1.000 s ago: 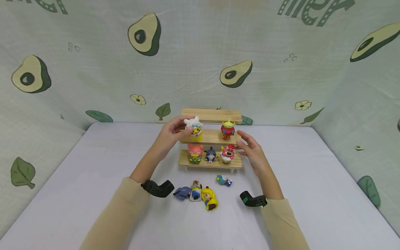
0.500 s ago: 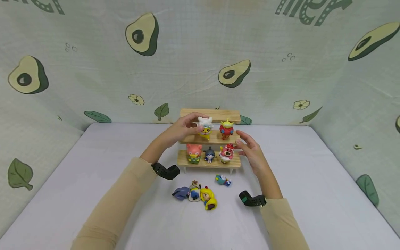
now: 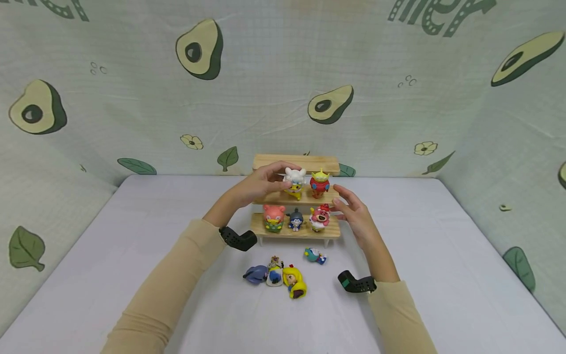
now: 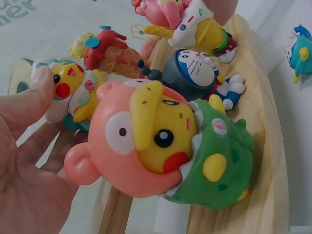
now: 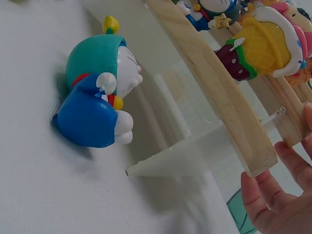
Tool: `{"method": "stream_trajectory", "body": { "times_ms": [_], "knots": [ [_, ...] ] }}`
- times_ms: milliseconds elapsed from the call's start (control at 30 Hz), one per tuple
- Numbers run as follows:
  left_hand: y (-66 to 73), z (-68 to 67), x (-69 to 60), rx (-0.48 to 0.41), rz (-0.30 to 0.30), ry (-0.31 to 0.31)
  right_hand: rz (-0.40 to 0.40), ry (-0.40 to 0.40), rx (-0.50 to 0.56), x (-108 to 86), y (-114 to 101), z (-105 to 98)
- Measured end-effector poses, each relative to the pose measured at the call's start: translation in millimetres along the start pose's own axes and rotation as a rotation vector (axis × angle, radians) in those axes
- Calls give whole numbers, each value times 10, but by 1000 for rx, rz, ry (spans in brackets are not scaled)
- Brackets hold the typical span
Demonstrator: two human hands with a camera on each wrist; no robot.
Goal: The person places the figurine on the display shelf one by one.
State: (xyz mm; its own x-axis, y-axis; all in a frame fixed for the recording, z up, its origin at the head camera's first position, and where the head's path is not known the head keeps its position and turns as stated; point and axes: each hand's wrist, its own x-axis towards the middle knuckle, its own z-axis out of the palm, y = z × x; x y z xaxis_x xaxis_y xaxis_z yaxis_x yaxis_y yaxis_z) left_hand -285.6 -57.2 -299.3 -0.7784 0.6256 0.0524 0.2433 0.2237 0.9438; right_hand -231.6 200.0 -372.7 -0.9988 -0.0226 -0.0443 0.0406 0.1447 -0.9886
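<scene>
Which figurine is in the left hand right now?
The white-hooded yellow figurine, beside the red-suited one; it alone is held by the left hand.

Left hand (image 3: 265, 184) pinching; right hand (image 3: 359, 220), fingers spread; both arms (image 3: 170, 285) stretched forward.

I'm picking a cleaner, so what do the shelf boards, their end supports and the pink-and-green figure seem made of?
Shelf boards: matte pale wood, with visible grain. End supports: perhaps frosted plastic, as one looks whitish and translucent. Pink-and-green figure: likely molded plastic or vinyl, smooth with a soft sheen.
</scene>
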Motion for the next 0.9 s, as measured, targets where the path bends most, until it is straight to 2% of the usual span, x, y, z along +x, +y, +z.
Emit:
{"method": "stream_trajectory", "body": {
  "times_ms": [567, 900],
  "knots": [
    [-40, 14, 48, 80, 31, -40, 12, 4, -2, 4, 0, 11],
    [27, 40, 48, 208, 55, -21, 8, 3, -1, 8, 3, 7]
  ]
}}
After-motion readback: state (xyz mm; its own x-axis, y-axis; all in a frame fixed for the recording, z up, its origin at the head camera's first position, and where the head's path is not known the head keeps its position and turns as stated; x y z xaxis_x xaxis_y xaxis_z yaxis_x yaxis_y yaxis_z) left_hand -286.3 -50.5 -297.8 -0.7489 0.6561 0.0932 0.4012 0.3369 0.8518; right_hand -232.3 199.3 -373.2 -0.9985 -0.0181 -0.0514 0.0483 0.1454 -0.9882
